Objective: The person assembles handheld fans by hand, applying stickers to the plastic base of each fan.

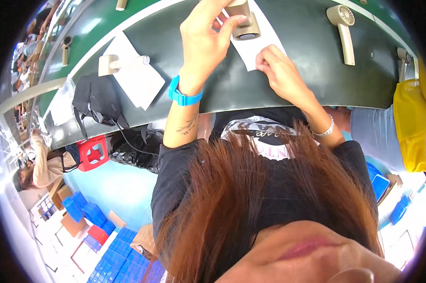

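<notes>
At the top of the view my left hand (207, 40), with a blue band on its wrist, is closed around a beige handheld fan (249, 29). A round pale disc shows on the fan's near end; its far part is cut off by the upper edge. Under the fan lies a sheet of white paper (265, 37) on the dark green table (312, 61). My right hand (281, 75) rests over the near right edge of that sheet, its fingers curled and pressed together. Whatever may be between those fingertips is hidden.
Left on the table, another beige fan (121, 64) lies across white paper (139, 87), near a black backpack (96, 99). More fans stand right, one beige (347, 42). A red stool (92, 154) and blue bins (121, 250) are lower left. A person in yellow (406, 125) is beside me.
</notes>
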A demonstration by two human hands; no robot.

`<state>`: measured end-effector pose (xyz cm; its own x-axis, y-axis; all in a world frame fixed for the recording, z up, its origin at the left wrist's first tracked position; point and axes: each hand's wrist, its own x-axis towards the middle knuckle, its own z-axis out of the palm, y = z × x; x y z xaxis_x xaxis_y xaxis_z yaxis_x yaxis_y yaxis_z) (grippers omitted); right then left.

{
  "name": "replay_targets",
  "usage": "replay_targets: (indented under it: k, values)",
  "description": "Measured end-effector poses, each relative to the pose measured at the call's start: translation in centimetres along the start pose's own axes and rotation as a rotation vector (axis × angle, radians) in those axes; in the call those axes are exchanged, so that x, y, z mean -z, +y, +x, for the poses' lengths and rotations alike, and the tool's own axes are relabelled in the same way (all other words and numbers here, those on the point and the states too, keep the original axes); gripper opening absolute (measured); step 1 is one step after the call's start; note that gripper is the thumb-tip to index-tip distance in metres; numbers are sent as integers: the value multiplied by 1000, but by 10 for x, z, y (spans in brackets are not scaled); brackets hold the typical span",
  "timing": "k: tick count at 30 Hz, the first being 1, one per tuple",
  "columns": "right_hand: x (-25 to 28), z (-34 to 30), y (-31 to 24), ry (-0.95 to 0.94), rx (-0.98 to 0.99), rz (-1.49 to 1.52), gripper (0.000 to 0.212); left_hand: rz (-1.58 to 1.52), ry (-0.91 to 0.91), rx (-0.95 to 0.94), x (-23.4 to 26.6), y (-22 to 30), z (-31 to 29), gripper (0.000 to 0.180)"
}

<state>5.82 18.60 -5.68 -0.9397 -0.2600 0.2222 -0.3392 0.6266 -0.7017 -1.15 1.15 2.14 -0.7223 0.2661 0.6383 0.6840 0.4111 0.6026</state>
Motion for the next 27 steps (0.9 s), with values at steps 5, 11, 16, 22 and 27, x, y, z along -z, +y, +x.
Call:
replay_targets:
  k: [5,11,16,22,27]
  values:
    - [37,-15,-20,-141,-47,478,6,-58,-23,106,-2,15,0,36]
    - [80,1,-50,297,151,617,30,-347,-16,186,-17,20,-25,40]
    - [78,10,-66,258,65,636,32,-659,10,367,-23,33,-43,29]
    - [78,5,-75,212,-18,573,29,-751,-64,353,-23,38,-52,39]
    - [80,2,-79,214,-54,535,28,-784,-105,365,-22,42,-51,41]
